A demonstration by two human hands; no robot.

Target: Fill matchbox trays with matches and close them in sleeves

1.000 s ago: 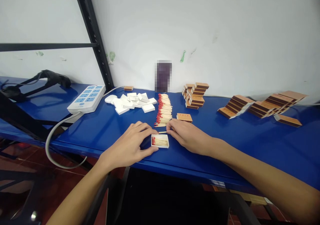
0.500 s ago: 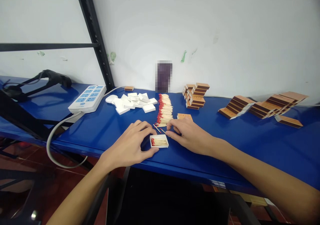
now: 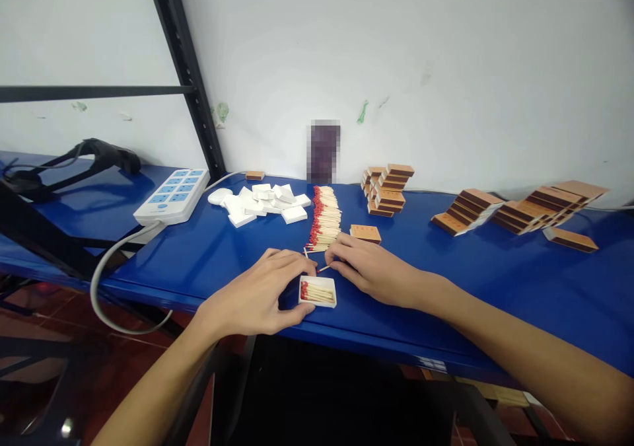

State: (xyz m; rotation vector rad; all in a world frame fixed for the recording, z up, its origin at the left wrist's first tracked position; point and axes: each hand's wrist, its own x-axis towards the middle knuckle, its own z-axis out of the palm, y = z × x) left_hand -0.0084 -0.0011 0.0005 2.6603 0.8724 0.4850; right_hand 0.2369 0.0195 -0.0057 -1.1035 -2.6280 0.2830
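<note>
A small white matchbox tray (image 3: 317, 292) with red-tipped matches in it lies near the front edge of the blue table (image 3: 495, 274). My left hand (image 3: 257, 294) curls round the tray's left side, thumb and fingers touching it. My right hand (image 3: 369, 267) rests just right of the tray, its fingertips pinched on a loose match (image 3: 323, 269) lying above the tray. A pile of matches (image 3: 324, 218) lies just behind. One brown matchbox sleeve (image 3: 365, 233) sits beside my right hand.
A heap of white empty trays (image 3: 265, 203) lies behind on the left, next to a white power strip (image 3: 172, 195) with its cable. Stacks of brown matchbox sleeves stand at the back (image 3: 389, 188) and far right (image 3: 520, 215). A black shelf post (image 3: 185, 69) rises at left.
The tray has slid a little toward me with my left hand. My right fingertips shifted left, gathering loose matches above the tray.
</note>
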